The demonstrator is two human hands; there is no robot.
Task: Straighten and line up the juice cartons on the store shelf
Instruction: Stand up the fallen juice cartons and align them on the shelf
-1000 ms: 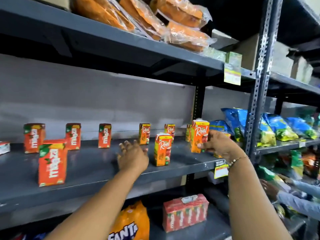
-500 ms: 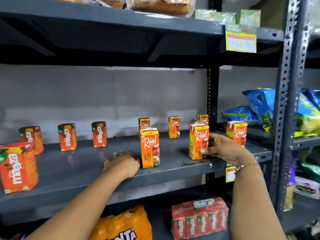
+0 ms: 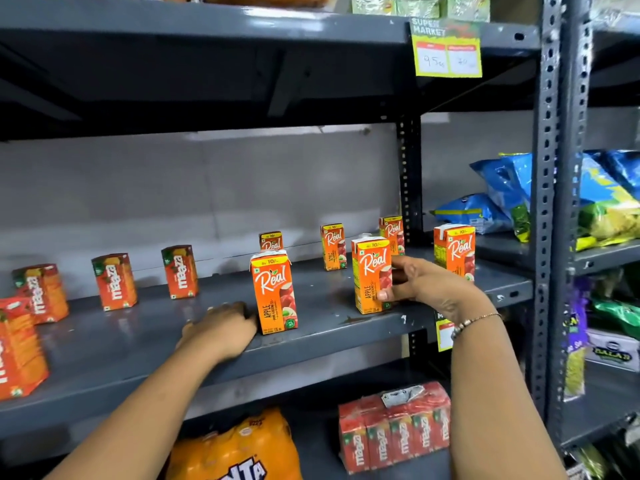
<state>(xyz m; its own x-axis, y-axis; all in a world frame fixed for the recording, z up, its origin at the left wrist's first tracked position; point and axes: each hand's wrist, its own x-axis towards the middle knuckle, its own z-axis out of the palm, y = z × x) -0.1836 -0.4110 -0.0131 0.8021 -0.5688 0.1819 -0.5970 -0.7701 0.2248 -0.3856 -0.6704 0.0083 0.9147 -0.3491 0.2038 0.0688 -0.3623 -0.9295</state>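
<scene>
Several orange Real apple cartons stand on the grey shelf (image 3: 138,344). My right hand (image 3: 429,289) grips one near the front edge (image 3: 369,271), thumb on its front face and fingers behind; its base looks to be on the shelf. Another front carton (image 3: 273,292) stands upright to the left, and my left hand (image 3: 221,327) lies knuckles-up on the shelf with curled fingers touching its lower left side. A further carton (image 3: 455,251) stands at the right. Three more stand at the back (image 3: 333,245). Red-orange Maaza cartons (image 3: 114,282) stand scattered to the left.
A perforated steel post (image 3: 554,202) bounds the shelf on the right, with blue snack bags (image 3: 502,188) beyond. A price tag (image 3: 446,46) hangs from the shelf above. Below lie an orange Fanta pack (image 3: 235,448) and a wrapped Maaza multipack (image 3: 394,434).
My right hand has brought the Real carton down to the shelf's front edge. My left hand dropped flat onto the shelf and slid right until it touches the front carton.
</scene>
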